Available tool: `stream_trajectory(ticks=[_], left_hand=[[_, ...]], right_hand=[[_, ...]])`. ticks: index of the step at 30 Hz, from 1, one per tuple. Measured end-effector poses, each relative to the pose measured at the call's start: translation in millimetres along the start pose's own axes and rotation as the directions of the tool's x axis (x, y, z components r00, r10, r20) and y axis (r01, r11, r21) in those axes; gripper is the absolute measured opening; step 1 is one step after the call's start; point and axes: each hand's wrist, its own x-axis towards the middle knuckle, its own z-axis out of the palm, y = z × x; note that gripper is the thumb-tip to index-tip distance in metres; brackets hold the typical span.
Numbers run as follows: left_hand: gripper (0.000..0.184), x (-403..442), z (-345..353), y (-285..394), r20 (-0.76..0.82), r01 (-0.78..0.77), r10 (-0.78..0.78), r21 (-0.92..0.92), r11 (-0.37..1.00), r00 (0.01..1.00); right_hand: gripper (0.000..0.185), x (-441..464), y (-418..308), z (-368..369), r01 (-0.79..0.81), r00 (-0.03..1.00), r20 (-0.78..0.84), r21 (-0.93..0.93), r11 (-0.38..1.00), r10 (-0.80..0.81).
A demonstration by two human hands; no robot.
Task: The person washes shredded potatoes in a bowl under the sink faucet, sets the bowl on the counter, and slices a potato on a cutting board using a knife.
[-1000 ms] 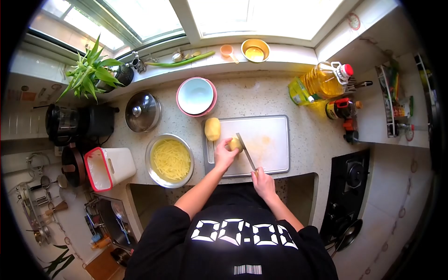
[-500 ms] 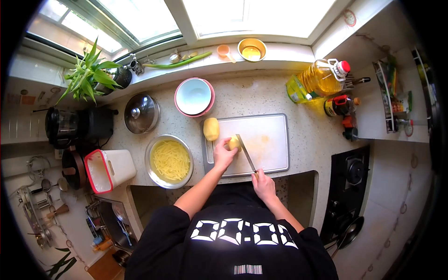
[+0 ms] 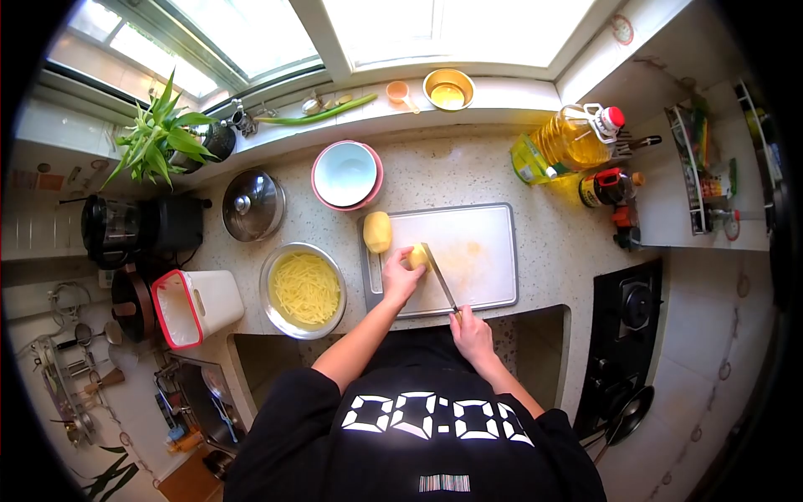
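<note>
My left hand grips a peeled potato on the left part of the white cutting board. In my right hand is the handle of a kitchen knife. Its blade slants up and leftward, with the tip end against the potato's right side. Whether the edge has entered the potato I cannot tell. Another peeled potato, whole, lies at the board's upper left corner. A metal bowl of pale yellow potato shreds stands left of the board.
Nested bowls and a lidded pot stand behind the metal bowl. A red-rimmed white bin is at left. Oil and sauce bottles stand back right, a stove at right. The sink lies below the board.
Almost nothing differs. The knife and my right hand have shifted very slightly left; my left hand stays on the potato.
</note>
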Motion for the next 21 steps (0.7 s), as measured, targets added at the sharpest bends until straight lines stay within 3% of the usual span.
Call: stream_trajectory(ticks=[3,21], left_hand=[[0.054,0,0,-1,-0.006,-0.012,0.012,0.001,1.000,1.000],[0.052,4,-1,-3,-0.011,-0.046,0.047,0.074,0.996,0.999]], right_hand=[[0.024,0,2,5,0.037,0.998,-0.044,-0.011,0.999,-0.037],[0.026,14,0,2,0.026,0.998,0.062,-0.004,1.000,-0.025]])
